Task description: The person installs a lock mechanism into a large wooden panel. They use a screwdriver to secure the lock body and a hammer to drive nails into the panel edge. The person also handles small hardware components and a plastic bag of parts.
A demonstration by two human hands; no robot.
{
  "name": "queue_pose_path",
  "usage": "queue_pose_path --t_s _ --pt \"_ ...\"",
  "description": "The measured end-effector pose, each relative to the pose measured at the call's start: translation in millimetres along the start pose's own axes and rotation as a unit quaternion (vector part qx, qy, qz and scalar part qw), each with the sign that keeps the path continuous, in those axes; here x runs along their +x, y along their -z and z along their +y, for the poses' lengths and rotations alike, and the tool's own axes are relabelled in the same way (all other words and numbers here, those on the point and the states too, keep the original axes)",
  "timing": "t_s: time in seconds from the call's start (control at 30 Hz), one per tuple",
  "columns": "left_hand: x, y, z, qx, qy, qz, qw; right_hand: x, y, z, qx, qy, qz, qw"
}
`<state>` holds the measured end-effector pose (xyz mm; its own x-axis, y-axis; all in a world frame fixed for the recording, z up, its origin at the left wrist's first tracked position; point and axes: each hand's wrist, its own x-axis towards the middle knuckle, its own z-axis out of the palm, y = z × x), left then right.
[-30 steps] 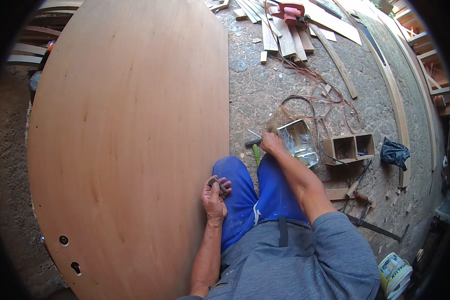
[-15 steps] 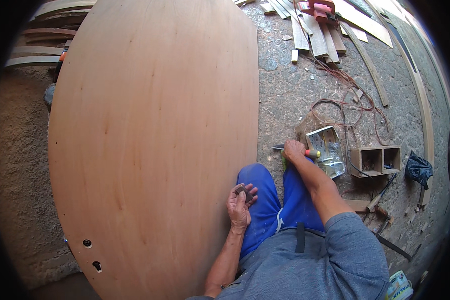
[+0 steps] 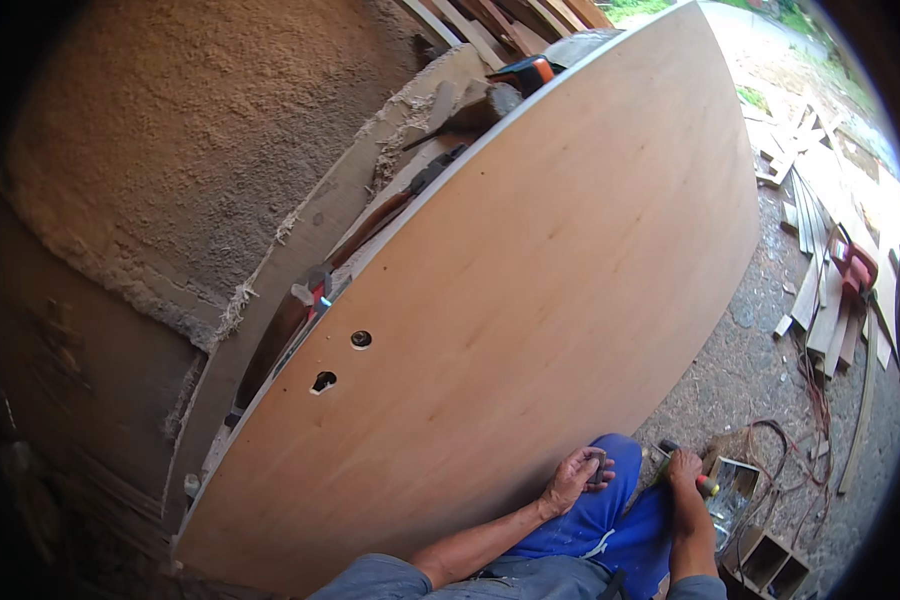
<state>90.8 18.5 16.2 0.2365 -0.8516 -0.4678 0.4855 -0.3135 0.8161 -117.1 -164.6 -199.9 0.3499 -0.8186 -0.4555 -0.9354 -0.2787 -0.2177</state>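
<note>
My left hand (image 3: 580, 478), beside my raised knee, is curled around a small dark brown block (image 3: 597, 466). My right hand (image 3: 684, 470) grips a tool with a yellow and red handle (image 3: 708, 486), possibly a chisel, near an open metal box (image 3: 736, 483) on the floor. A large pale wooden door panel (image 3: 540, 270) stands on edge or lies beside my knees; I cannot tell which. It has two cut holes (image 3: 360, 339) near its left edge.
A red power tool (image 3: 852, 268) lies on wood strips (image 3: 806, 300) at the right, with cords (image 3: 812, 390) below. A two-compartment wooden box (image 3: 765, 562) sits at lower right. Boards and tools (image 3: 440, 175) line the panel's far left side; a rough surface (image 3: 200, 150) is beyond.
My view has swung left, bringing the panel's left edge and the tools behind it into sight. My right hand has taken hold of the yellow-and-red-handled tool. The left still holds the block.
</note>
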Motion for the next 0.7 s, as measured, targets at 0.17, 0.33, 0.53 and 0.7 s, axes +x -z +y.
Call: queue_pose_path --t_s 0.17,0.33,0.53,0.7 --pt "-5.4 5.0 -18.8 -0.006 -0.038 0.009 0.999 -7.2 -8.2 21.6 0.026 0.024 0.085 0.996" --pt "-7.7 13.1 -23.2 -0.038 -0.055 0.017 0.998 -30.1 31.9 17.3 0.135 -0.005 0.139 0.981" --pt "-3.0 1.9 -12.6 -0.09 -0.062 0.042 0.993 -31.7 64.6 43.9 0.219 -0.03 0.133 0.966" --pt "-9.5 -1.9 -7.3 -0.102 -0.081 0.008 0.991 -42.3 92.9 53.9 0.16 -0.037 0.08 0.983"
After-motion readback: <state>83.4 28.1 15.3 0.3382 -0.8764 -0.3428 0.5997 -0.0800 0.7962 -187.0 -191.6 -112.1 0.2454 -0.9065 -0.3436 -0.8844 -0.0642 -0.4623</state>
